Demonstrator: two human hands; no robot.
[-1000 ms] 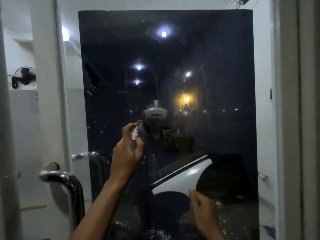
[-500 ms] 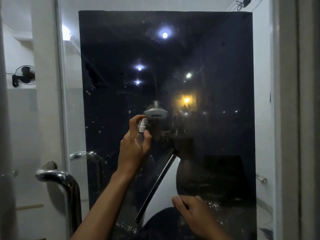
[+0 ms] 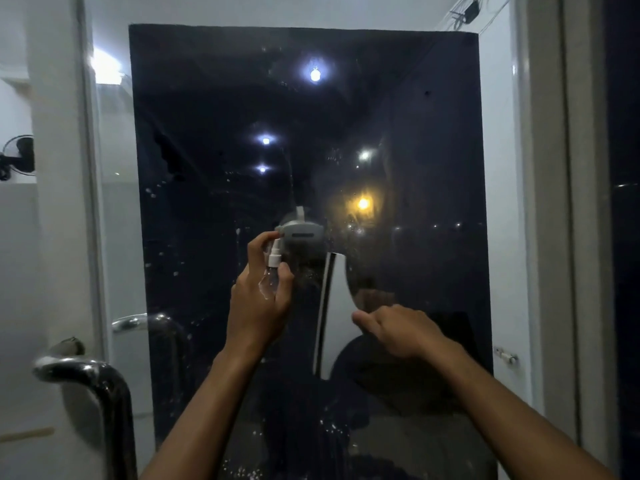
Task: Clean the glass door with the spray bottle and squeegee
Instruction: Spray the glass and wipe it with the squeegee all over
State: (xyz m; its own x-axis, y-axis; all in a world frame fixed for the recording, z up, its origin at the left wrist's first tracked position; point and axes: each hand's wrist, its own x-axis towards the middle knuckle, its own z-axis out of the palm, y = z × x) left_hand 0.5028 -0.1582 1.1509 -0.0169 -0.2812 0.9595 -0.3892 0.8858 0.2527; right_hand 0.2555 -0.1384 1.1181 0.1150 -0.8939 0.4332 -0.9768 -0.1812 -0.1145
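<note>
Up against the dark glass door [image 3: 398, 116], seen from the head camera, both hands are raised at about mid-height of the pane. The left hand [image 3: 258, 306] is curled round a small clear spray bottle [image 3: 270, 273], thumb along one side and fingers along the other, with the forefinger arched over the white nozzle, which points at the glass. The bottle stands nearly upright, just in front of the pane.

Just right of it, the right hand [image 3: 398, 332] grips the squeegee [image 3: 334, 306] by its handle, fingers folded over it and thumb stretched toward the left. The squeegee's white body stands upright, and its dark blade edge runs nearly vertically along its left side; whether the blade touches the glass cannot be told.

White specks and droplets dot the pane, thickest left of the bottle and along the bottom. Several lamps and a grey headset reflect in the glass above the bottle. At lower left a curved chrome door handle [image 3: 93, 386] juts out from the white frame. A small wall fan [image 3: 17, 157] shows at the far left edge.
</note>
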